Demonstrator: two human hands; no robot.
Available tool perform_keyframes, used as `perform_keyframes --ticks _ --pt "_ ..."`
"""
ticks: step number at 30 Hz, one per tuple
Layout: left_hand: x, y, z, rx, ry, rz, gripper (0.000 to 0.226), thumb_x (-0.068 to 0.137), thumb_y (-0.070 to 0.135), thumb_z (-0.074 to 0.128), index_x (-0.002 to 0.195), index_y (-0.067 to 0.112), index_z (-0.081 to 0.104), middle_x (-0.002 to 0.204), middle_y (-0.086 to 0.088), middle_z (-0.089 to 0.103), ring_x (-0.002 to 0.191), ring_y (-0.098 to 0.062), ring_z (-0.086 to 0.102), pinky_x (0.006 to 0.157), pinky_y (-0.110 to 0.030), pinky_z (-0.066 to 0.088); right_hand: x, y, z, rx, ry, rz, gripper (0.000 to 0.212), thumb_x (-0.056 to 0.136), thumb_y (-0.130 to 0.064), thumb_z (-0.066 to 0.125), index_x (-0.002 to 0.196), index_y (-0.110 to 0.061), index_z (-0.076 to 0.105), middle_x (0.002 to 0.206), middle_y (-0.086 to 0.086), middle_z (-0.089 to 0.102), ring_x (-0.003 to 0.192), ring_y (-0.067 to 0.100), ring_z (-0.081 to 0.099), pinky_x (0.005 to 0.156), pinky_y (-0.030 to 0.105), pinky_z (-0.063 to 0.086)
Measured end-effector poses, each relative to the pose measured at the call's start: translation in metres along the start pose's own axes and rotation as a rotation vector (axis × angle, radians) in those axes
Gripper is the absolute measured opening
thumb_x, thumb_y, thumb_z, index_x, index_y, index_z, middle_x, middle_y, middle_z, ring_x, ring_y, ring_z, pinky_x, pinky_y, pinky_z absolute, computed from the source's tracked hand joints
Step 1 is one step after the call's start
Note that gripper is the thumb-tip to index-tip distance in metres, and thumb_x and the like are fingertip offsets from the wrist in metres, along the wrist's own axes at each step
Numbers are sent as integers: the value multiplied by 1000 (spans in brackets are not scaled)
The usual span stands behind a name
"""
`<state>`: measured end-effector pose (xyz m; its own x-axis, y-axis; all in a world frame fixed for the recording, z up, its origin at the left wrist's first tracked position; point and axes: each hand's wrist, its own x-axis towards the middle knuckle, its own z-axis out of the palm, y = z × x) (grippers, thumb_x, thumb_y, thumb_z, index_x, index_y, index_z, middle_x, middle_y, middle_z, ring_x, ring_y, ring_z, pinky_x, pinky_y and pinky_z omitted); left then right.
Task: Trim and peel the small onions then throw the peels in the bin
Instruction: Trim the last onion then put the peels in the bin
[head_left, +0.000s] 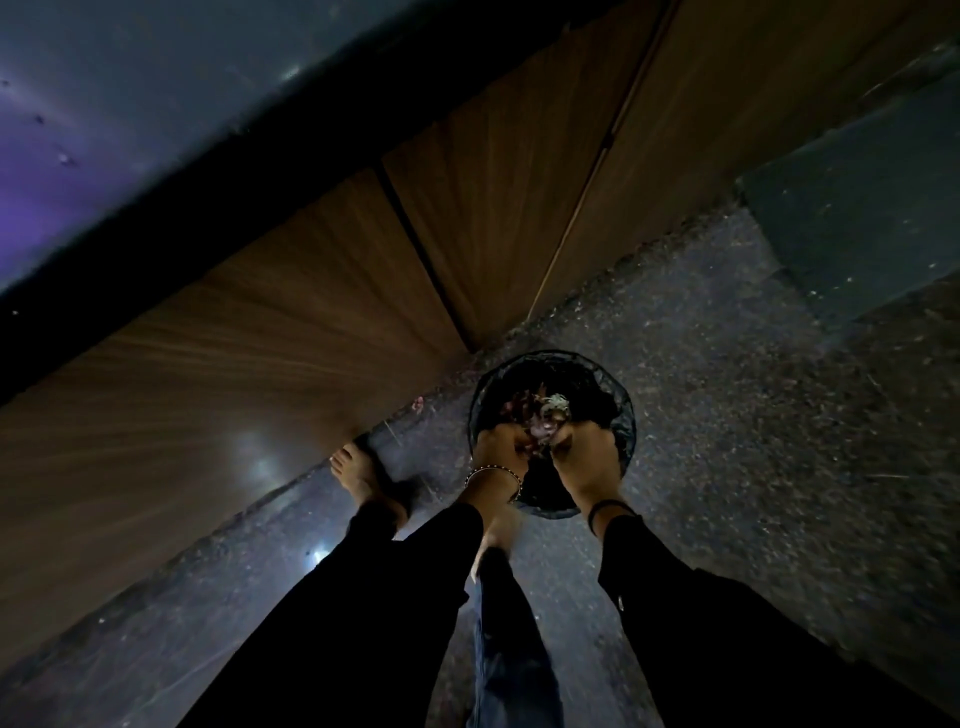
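Just beside bin (551, 357), wooden cabinet doors (291, 332).

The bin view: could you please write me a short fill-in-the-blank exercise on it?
The left hand and right hand hold onion ____ over the bin.
The bin stands on the ____.
The cupboard doors beside it look like ____.
Missing words: peels, floor, wood.

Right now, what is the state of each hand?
Left hand: holds peels over the bin.
Right hand: cannot be told, too dark.
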<state>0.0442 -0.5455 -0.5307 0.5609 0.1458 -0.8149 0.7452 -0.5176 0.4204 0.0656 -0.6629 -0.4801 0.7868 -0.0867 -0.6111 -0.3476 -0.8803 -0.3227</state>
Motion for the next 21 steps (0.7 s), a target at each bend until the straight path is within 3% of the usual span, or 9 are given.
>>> perform_keyframes --ticks 2,4,7,9,12,15,18,21 --pt "5 1 3 16 42 -30 12 74 26 69 83 19 70 97 -22 69 86 -40 68 78 -47 59 -3 -5 -5 -13 1 -26 23 97 -11 55 98 5 71 99 24 73 99 42 67 74 42 52" --pt "-1 11 -2 80 69 -15 27 75 37 73 93 17 69 101 -19 66 89 -39 67 81 -42 57 -2 -5 -6 7 -4 -18 23 96 -12 57 100 5 72 101 24 73 101 42 66 76 41 52" --pt "-14 27 -10 126 -17 62 35 80 13 71 115 9 68 118 -18 63 110 -36 62 93 -37 51 0 -3 -6 0 -114 -42 21 93 -7 58 100 6 73 104 24 72 106 43 65 82 41 52" --pt "-18 30 -8 119 -92 48 48 80 13 73 127 11 62 126 -15 61 118 -33 58 97 -34 46 -1 -3 -8 -18 -161 -37 22 94 -9 59 105 4 73 108 22 72 109 42 63 87 40 53" --pt "-20 29 -5 155 -17 34 40 81 19 68 120 13 65 118 -19 65 112 -38 61 91 -38 52 -3 -3 -10 39 -119 -3 24 90 -19 63 97 0 74 100 21 74 101 42 66 80 38 53" --pt "-32 30 -5 29 -56 54 41 87 6 62 128 12 63 124 -15 64 116 -33 60 99 -39 50 -9 1 -11 114 -190 0 33 80 -27 62 103 -10 77 104 14 76 104 37 68 89 37 55" --pt "-51 35 -11 -194 -4 25 35 89 -5 50 117 3 69 111 -18 70 108 -31 65 94 -42 53 -32 -1 -29 270 -110 57 18 79 -11 77 97 -7 80 99 12 78 99 30 70 83 33 55" --pt "-75 40 -22 -266 10 11 34 84 -13 49 108 -3 70 105 -23 71 104 -33 66 93 -43 54 -55 -6 -45 384 -50 87 7 77 -4 77 81 -10 78 86 7 77 91 26 72 81 36 57"
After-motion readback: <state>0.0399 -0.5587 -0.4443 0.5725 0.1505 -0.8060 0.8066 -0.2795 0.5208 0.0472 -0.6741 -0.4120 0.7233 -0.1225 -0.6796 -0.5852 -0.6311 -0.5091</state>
